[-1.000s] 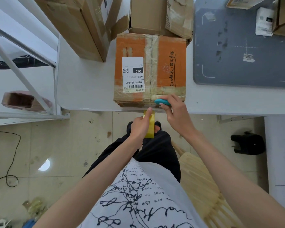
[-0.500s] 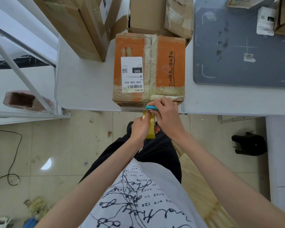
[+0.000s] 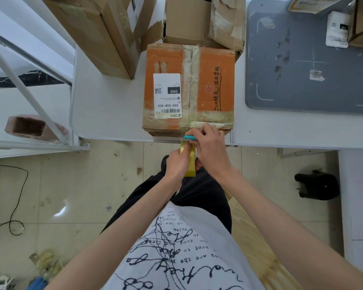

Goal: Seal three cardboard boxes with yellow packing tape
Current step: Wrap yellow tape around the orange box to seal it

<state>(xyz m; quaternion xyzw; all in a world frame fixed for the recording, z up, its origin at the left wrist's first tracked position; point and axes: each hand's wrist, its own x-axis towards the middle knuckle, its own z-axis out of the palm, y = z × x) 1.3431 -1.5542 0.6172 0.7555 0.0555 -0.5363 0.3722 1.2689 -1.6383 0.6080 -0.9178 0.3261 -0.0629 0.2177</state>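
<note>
At frame centre, just below the table edge, the left hand [image 3: 177,164] grips a roll of yellow packing tape [image 3: 190,162], fingers curled round it so that the roll stands on edge, its yellow band facing the camera. Touching it from the right, the right hand [image 3: 211,149] is curled round a teal-handled tool [image 3: 190,137], of which only the teal end shows past the fingers; its kind cannot be told. A short strip of tape runs from the roll up toward that tool and the near face of the box.

Directly above both hands, an orange cardboard box [image 3: 189,88] sits on the white table [image 3: 105,105], its near edge at the table's front rim. Old clear tape runs along its centre seam, and a white shipping label [image 3: 167,95] lies on its left half. Behind it, at upper centre, stands an open brown box [image 3: 189,19]; at upper left, a tall brown box [image 3: 96,32] leans. A grey mat [image 3: 310,80] occupies the upper right of the table. A black stool [image 3: 316,186] stands on the tiled floor at right.
</note>
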